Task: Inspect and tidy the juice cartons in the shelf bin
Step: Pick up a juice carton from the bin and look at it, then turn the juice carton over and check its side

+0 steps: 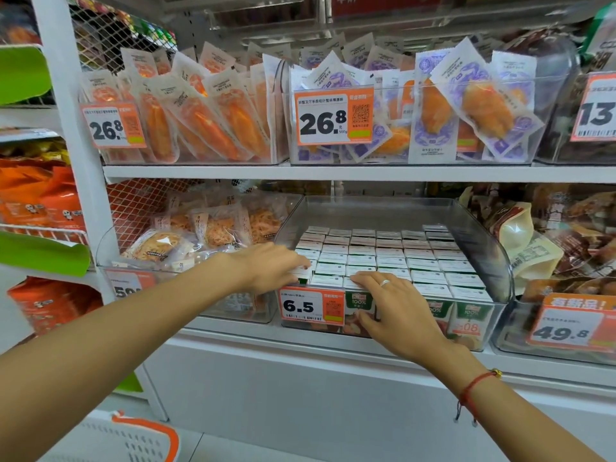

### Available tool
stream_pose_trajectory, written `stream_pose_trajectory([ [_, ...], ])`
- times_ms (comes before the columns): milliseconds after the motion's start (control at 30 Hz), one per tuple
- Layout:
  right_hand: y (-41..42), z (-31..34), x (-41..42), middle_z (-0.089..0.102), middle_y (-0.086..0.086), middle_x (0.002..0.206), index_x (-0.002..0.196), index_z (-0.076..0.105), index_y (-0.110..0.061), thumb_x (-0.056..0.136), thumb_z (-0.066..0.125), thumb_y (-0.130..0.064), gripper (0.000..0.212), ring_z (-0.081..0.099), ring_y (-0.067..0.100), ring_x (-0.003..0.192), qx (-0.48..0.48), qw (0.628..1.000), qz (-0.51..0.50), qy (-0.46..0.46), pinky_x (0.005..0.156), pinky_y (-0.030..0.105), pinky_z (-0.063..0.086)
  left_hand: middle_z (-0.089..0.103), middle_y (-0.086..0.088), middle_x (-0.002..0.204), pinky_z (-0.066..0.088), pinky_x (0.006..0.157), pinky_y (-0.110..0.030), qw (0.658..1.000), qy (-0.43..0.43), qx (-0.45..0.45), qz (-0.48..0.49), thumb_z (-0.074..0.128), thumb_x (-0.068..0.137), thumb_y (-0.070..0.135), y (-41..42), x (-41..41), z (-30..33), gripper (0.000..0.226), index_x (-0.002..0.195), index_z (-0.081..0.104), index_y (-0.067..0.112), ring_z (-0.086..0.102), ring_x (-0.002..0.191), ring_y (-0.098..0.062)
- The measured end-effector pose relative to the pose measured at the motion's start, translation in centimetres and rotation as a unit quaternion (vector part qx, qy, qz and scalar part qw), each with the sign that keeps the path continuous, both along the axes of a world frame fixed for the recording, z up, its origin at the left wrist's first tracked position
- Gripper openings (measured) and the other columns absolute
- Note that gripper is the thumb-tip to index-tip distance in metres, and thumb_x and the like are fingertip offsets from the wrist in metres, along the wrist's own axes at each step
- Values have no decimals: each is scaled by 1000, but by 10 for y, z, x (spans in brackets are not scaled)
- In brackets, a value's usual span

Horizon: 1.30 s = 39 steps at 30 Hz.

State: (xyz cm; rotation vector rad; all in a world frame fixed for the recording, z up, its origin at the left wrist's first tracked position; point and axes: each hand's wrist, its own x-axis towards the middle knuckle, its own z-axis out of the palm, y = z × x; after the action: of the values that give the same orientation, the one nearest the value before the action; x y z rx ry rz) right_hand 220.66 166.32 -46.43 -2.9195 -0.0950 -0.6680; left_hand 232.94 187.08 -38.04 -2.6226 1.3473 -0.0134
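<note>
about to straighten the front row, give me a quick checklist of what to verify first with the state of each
1. Left hand on the front-left juice cartons: ok, fingertips touch their tops.
2. Right hand on the front row: ok, fingers on top, thumb against the clear bin front.
3. Rows aligned: ok further back; front-left cannot tell, the hand hides it.
4. 6.5 price tag seated: ok.
5. Cartons damaged: cannot tell.

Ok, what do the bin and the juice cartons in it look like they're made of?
The bin looks like clear rigid plastic, glossy: the carton faces show through its front wall, and its curved side catches reflections. The juice cartons look like printed coated paperboard: flat folded white tops, sharp square edges and green printed fronts. Whether there is a foil lining cannot be seen.
</note>
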Motion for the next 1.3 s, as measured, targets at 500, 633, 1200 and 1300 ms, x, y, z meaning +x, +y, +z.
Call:
stream_pose_trajectory([
  [500, 3, 21, 2, 43, -8, 147, 143, 43, -27, 95, 52, -47, 52, 39, 13, 132, 34, 997, 25, 65, 108, 31, 34, 63, 9, 126, 41, 82, -22, 866, -75, -475, 139, 58, 95, 24, 28, -24, -44, 29, 124, 63, 26, 58, 112, -11],
  [633, 15, 45, 26, 50, -6, 142, 135, 51, -27, 99, 47, -43, 40, 45, 16, 129, 42, 997, 39, 59, 101, 34, 41, 61, 6, 127, 43, 91, -24, 877, -61, -448, 164, 50, 101, 30, 48, -28, -83, 31, 130, 59, 22, 56, 116, -13],
  [1200, 56, 94, 149, 65, -3, 108, 118, 66, -19, 83, 73, -44, 43, 58, 18, 93, -130, 941, 46, 309, 81, 31, 48, 46, 8, 144, 14, 121, -28, 899, -63, -422, 101, 54, 97, 23, 62, -29, -101, 42, 139, 50, 22, 36, 137, -11],
  [1300, 59, 92, 152, 64, 0, 118, 120, 65, -19, 83, 73, -44, 45, 59, 24, 106, -134, 940, 26, 313, 92, 36, 50, 47, 8, 143, 17, 121, -31, 896, -58, -429, 102, 53, 98, 23, 61, -30, -99, 41, 138, 50, 23, 36, 136, -11],
])
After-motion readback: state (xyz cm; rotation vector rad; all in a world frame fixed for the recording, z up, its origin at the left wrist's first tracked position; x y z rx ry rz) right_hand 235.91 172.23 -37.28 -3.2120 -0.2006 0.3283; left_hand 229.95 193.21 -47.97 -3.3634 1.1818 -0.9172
